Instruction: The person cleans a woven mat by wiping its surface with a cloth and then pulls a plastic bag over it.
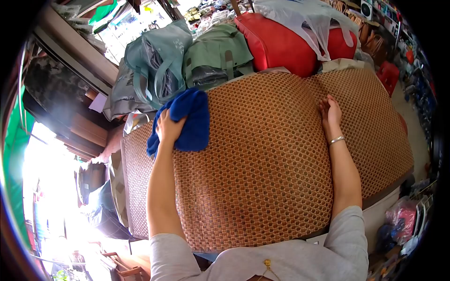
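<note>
A woven brown mat (248, 154) covers the broad surface in front of me, with a raised ridge running down its right part. My left hand (169, 127) is pressed on a bunched blue cloth (194, 117) at the mat's upper left, its fingers partly sunk in the fabric. Over on the right, my right hand (331, 112) rests beside the ridge, side-on, with loosely bent fingers. Nothing shows in that hand, and its fingertips seem to touch the weave.
Along the far edge stand a grey-blue bag (161, 51), a green bag (218, 56) and a red bag (276, 44), partly under a white plastic bag (314, 23). At the right is a red stool (388, 77). Packaged goods (403, 218) lie at the lower right.
</note>
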A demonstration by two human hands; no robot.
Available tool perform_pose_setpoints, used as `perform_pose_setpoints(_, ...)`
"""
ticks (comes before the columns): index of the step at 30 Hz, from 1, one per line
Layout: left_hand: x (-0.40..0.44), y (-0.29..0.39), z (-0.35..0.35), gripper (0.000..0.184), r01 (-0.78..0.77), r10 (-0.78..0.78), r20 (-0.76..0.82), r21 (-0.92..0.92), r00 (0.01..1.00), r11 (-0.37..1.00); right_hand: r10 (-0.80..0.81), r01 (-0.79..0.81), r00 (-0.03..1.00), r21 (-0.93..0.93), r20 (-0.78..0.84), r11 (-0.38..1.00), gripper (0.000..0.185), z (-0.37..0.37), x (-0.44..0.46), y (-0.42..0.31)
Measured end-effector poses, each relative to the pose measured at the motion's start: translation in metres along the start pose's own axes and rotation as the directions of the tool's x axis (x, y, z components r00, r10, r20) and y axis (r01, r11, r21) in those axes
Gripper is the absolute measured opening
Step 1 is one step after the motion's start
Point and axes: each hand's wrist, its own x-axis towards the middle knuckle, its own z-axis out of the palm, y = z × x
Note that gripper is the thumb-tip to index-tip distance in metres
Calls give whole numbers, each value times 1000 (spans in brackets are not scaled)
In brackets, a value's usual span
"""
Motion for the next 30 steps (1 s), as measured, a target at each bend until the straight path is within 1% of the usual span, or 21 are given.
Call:
perform_pose_setpoints(1, -3, -5, -4, 77, 65, -62, 44, -60, 997, 996, -2, 1, 1000, -10, -9, 1000, 24, 0, 1, 0)
perform_pose_setpoints(2, -10, -7, -3, 77, 59, -56, 41, -58, 998, 997, -3, 3, 1000, -4, -11, 1000, 24, 0, 2, 1)
perform_pose_setpoints(4, -30, 12, -5, 77, -45, 44, 9, 156, 999, 987, 13, -14, 1000, 19, 21, 1000, 24, -1, 4, 2)
perform_pose_setpoints(5, -40, 25, -5, 76, -104, 98, 44, 192, 994, 976, 12, -12, 1000, 23, 18, 1000, 24, 0, 4, 2)
perform_pose_setpoints(7, -60, 58, 4, 75, -220, 213, 60, 157, 975, 963, 22, -22, 1000, -42, -1, 999, 26, 6, -5, -3)
perform_pose_setpoints(9, -80, 102, 2, 76, -367, 365, 135, -13, 921, 930, 18, -17, 1000, -46, 17, 999, 27, 4, -2, -1)
perform_pose_setpoints(11, -97, 148, 4, 75, -524, 526, 177, -63, 831, 849, 8, -6, 999, -52, 44, 999, 28, 2, 0, 2)
perform_pose_setpoints(13, -114, 188, 10, 75, -653, 677, 133, -184, 724, 735, -2, 3, 999, -21, 35, 1000, 30, -1, 3, 4)
perform_pose_setpoints(14, -123, 207, 13, 74, -701, 732, 86, -233, 676, 674, 23, -24, 998, 22, 54, 999, 30, -4, 7, 4)
perform_pose_setpoints(15, -128, 218, 15, 73, -747, 783, 35, -279, 621, 604, 14, -15, 998, 20, 60, 1000, 30, -6, 10, 5)
perform_pose_setpoints(16, -125, 220, 15, 73, -747, 783, 24, -282, 621, 602, 34, -35, 997, 17, 76, 999, 31, -10, 14, 6)
perform_pose_setpoints(18, -119, 220, 17, 67, -777, 824, -3, -333, 567, 534, 51, -56, 990, 36, 130, 998, 33, -15, 16, 5)
perform_pose_setpoints(19, -105, 208, 14, 60, -766, 811, 11, -321, 585, 557, 48, -51, 990, 24, 130, 998, 33, -17, 15, 6)
perform_pose_setpoints(20, -92, 192, 13, 56, -734, 766, -11, -296, 643, 611, 38, -46, 990, 53, 138, 998, 32, -17, 15, 8)
perform_pose_setpoints(21, -80, 170, 9, 55, -663, 693, 24, -267, 721, 699, 27, -40, 989, 85, 145, 996, 32, -16, 15, 8)
perform_pose_setpoints(22, -69, 144, 6, 57, -589, 607, 11, -223, 795, 776, 35, -38, 996, 37, 83, 999, 29, -8, 4, 1)
perform_pose_setpoints(24, -48, 80, 6, 61, -444, 446, 0, -93, 895, 891, 35, -37, 996, 24, 79, 999, 28, -3, 0, -1)
perform_pose_setpoints(25, -50, 62, -8, 61, -268, 268, 37, -3, 963, 963, 45, -46, 996, 8, 78, 999, 27, -4, 0, -2)
perform_pose_setpoints(27, -49, 22, -17, 61, -217, 221, -31, 98, 975, 971, 31, -34, 997, 34, 75, 999, 24, -6, 5, 2)
perform_pose_setpoints(29, -62, 4, -20, 65, -91, 92, -33, 34, 995, 995, 28, -30, 997, 22, 76, 999, 24, -6, 6, 3)
perform_pose_setpoints(30, -73, 4, -20, 66, -140, 142, -27, 63, 990, 988, 38, -40, 997, 26, 73, 999, 23, -7, 9, 5)
